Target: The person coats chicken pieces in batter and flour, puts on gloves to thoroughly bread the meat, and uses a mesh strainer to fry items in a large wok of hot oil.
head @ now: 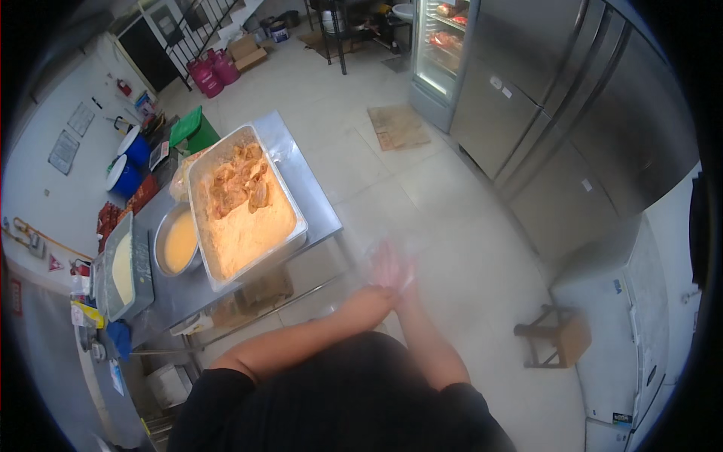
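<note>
My bare left hand (373,305) reaches across to my right wrist, its fingers closed on the cuff of a clear plastic glove. Inside that glove is my right hand (391,271), blurred, fingers extended and holding nothing visible. Both are over the floor, right of a steel table (310,186). On the table stands a deep metal tray (296,240) of orange-tinted flour (248,240), with coated meat pieces (240,181) at its far end. Left of the tray are a metal bowl of yellow-orange liquid (181,243) and a grey tub (146,282) holding a pale substance.
A plastic bag (179,179) and a green bin (192,130) are beyond the tray. Blue buckets (125,176) stand farther left. Steel refrigerators (508,101), a wooden stool (570,339) and a white chest freezer (604,333) are on the right. Cardboard (398,127) lies on the floor.
</note>
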Available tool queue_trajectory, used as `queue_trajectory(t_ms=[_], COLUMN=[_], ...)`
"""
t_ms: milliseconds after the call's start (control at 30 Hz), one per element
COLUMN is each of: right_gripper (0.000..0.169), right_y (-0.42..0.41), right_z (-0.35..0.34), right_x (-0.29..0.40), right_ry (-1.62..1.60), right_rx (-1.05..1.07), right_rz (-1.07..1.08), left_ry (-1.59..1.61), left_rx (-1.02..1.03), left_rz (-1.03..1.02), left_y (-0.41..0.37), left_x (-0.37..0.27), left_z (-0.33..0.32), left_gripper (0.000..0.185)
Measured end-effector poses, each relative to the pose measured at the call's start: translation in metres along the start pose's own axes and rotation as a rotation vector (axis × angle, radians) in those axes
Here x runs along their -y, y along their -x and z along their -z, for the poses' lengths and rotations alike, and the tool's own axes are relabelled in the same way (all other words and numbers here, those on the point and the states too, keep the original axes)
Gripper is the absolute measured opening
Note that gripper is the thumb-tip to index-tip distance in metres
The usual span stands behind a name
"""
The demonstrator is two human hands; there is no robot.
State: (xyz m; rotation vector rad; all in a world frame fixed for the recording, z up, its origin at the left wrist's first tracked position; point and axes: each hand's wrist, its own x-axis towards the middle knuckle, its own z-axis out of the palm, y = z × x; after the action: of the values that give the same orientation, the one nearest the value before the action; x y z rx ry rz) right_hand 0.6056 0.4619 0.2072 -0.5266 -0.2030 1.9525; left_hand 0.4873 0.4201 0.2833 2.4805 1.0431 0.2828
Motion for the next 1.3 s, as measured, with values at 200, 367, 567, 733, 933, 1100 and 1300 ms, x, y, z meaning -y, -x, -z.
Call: queue_trajectory(t_ms=[200, 367, 567, 733, 933, 1100, 1300], right_gripper=[0.089, 0.089, 0.074, 0.077, 0.078, 0.053, 0.019], right_y=[-0.05, -0.021, -0.026, -0.018, 0.014, 0.008, 0.008], right_z=[0.083, 0.041, 0.077, 0.07, 0.052, -0.011, -0.033], right_x=[-0.023, 0.001, 0.002, 0.028, 0.06, 0.033, 0.047], right_ry=[-0.159, -0.219, -0.654, 0.152, 0.672, 0.868, 0.849], right_rx=[0.241, 0.08, 0.511, -0.105, 0.075, 0.085, -0.204], right_rz=[0.096, -0.047, -0.03, 0.082, -0.07, -0.026, 0.186], left_ry=[-0.049, -0.051, -0.041, 0.203, 1.019, 1.141, 1.049], left_rx=[0.034, 0.075, 0.079, -0.078, -0.294, -0.399, -0.409], left_rz=[-0.068, -0.145, -0.214, -0.097, 0.442, 0.396, 0.533], left_y=[-0.004, -0.005, -0.011, -0.013, -0.002, -0.002, 0.027], left_x=[0.009, -0.002, 0.002, 0.01, 0.036, 0.048, 0.065], left_z=[-0.01, -0.001, -0.005, -0.006, 0.054, 0.078, 0.098], left_gripper=[0.01, 0.007, 0.007, 0.013, 0.025, 0.037, 0.049])
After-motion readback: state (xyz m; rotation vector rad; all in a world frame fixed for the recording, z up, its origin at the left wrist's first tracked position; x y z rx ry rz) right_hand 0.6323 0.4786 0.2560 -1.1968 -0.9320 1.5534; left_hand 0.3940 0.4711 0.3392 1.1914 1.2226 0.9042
